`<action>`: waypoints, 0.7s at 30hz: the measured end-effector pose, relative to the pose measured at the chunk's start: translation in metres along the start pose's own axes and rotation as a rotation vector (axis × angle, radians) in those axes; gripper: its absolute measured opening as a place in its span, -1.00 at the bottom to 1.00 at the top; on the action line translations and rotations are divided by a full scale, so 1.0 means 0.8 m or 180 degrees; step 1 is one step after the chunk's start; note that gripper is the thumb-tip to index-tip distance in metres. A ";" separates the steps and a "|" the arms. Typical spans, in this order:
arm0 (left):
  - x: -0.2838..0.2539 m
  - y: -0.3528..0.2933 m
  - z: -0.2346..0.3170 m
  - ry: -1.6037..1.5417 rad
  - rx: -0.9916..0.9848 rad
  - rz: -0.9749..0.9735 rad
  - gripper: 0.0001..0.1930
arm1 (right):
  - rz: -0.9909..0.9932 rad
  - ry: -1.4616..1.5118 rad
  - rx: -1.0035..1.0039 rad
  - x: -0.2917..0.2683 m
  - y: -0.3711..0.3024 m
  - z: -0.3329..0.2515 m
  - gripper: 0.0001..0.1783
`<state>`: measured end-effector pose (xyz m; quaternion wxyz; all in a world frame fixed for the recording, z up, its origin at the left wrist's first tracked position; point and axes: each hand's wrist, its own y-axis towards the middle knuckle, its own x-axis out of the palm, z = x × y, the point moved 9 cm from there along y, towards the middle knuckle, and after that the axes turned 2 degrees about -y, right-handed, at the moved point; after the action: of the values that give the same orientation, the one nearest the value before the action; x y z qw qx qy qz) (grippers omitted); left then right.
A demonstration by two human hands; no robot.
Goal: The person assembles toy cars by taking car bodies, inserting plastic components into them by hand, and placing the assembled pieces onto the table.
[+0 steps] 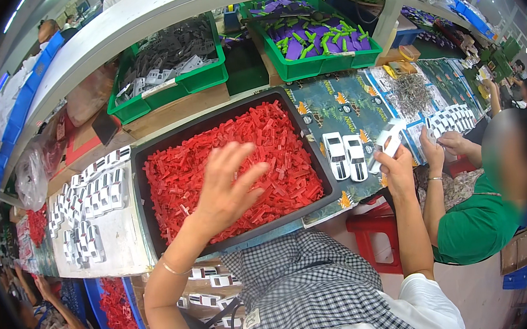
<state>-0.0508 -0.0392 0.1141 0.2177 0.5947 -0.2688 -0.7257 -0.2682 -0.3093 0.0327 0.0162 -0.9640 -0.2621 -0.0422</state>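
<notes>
My left hand [228, 186] is over the black tray [335, 191], above a heap of small red plastic parts [274, 145]. Its fingers are spread, and I see nothing held in them. On the right, my right hand [398, 168] grips a white toy car [391, 136] between thumb and fingers, raised off the table. Two white toy cars with black windows, one [336, 156] on the left and another [355, 158] beside it, lie side by side on the patterned table cover, between the tray and my right hand.
Rows of white toy cars [106, 191] cover a board at left. Green bins hold grey parts [166, 57] and purple-and-green parts [315, 38] behind the tray. Right beside me, a co-worker in a green top [478, 221] handles a white piece near a pile of metal bits [413, 93].
</notes>
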 end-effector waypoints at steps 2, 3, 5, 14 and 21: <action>0.014 0.016 0.023 -0.0269 0.0371 -0.0180 -0.29 | -0.0501 0.0159 0.0149 0.067 -0.017 -0.022 -0.72; 0.023 0.022 0.029 -0.0460 0.0447 -0.0296 -0.25 | -0.0905 0.0343 0.0355 0.108 -0.030 -0.026 -0.68; 0.037 0.033 0.035 -0.0747 0.0561 -0.0418 -0.19 | -0.1774 0.0893 0.0848 0.187 -0.060 -0.023 -0.62; 0.062 -0.005 -0.050 -0.1571 -0.0478 -0.0603 -0.11 | -0.2753 -0.0050 0.0974 0.280 -0.044 0.015 -0.69; 0.049 -0.042 -0.162 -0.4012 -0.2308 0.0987 -0.27 | -0.3387 -0.2812 -0.2105 0.312 -0.075 0.034 -0.82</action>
<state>0.0687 -0.0553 0.0439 0.3048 -0.0883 -0.1672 -0.9335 -0.0826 -0.1301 0.0290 -0.4019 -0.5900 -0.6467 0.2686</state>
